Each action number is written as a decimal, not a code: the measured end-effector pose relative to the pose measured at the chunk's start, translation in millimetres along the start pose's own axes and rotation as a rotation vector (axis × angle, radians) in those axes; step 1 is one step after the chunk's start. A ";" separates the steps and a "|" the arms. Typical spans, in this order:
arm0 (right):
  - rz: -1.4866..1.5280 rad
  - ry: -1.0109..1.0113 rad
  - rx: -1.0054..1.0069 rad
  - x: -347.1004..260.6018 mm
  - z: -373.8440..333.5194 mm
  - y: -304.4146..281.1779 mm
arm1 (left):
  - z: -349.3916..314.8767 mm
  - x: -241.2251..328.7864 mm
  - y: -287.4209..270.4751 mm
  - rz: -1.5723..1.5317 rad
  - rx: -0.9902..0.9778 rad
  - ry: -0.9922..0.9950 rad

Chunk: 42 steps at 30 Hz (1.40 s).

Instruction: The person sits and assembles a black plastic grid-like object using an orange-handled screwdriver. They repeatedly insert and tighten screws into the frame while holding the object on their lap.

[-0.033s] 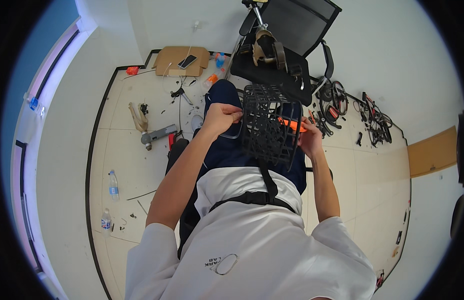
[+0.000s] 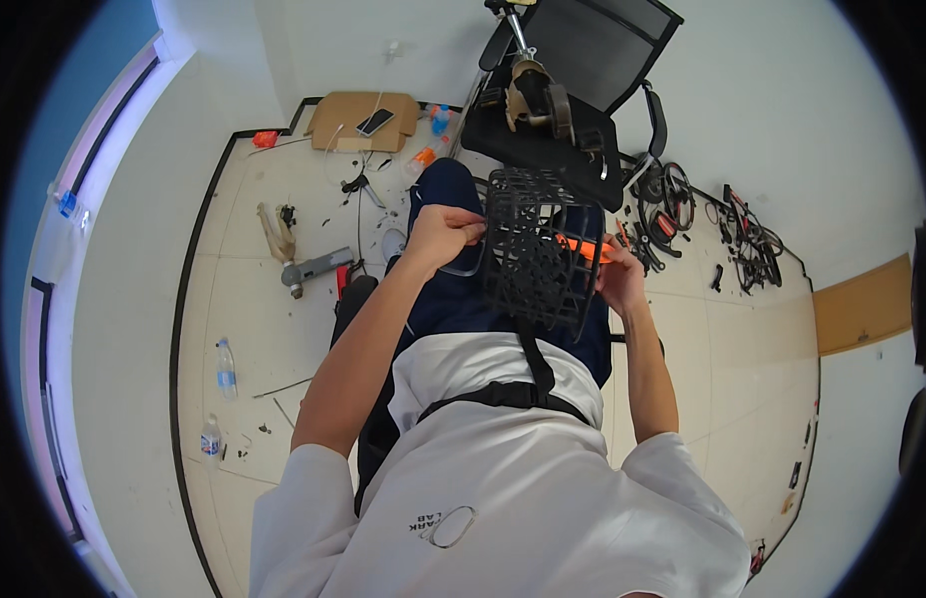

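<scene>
A black plastic lattice basket (image 2: 538, 189) rests tilted on my lap, between my two hands. My left hand (image 2: 443, 237) is closed, thumb and fingers pinched at the basket's left edge. On the other side, my right hand (image 2: 620, 274) is closed around an orange-handled tool (image 2: 588, 249). This tool passes through or behind the bars on the basket's right side; its working end is hidden, so its exact kind cannot be made out. A dark strap (image 2: 535, 364) runs from beneath the basket to my waist.
Ahead stands a black office chair (image 2: 553, 154) with a metal bicycle part (image 2: 533, 95) on it. A flattened cardboard box (image 2: 338, 120) bears a phone (image 2: 374, 123). Bicycle parts (image 2: 672, 204) lie on the right; a grey power tool (image 2: 318, 267) and bottles (image 2: 226, 371) lie left.
</scene>
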State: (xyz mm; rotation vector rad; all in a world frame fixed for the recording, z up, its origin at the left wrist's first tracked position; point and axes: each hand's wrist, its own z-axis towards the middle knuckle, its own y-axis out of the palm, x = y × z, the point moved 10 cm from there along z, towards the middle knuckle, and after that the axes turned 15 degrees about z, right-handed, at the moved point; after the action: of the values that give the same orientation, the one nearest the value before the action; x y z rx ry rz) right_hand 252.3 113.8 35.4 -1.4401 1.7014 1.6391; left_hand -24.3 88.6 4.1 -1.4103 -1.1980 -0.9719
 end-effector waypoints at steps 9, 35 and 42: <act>-0.243 -0.047 0.138 0.6 5.6 -27.2 | 10.9 -8.9 4.9 0.050 0.028 0.045; -0.184 0.071 -0.060 -1.2 -2.9 -8.6 | -2.9 11.7 -7.6 0.176 0.044 0.017; -0.283 0.119 0.048 9.8 0.3 -42.7 | 5.2 -2.5 -3.4 0.191 0.047 0.024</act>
State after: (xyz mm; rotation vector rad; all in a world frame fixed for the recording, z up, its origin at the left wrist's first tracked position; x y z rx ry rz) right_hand 283.9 118.7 5.3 -1.6952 1.5029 1.3774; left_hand -28.3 93.3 1.4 -1.4432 -1.0402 -0.8207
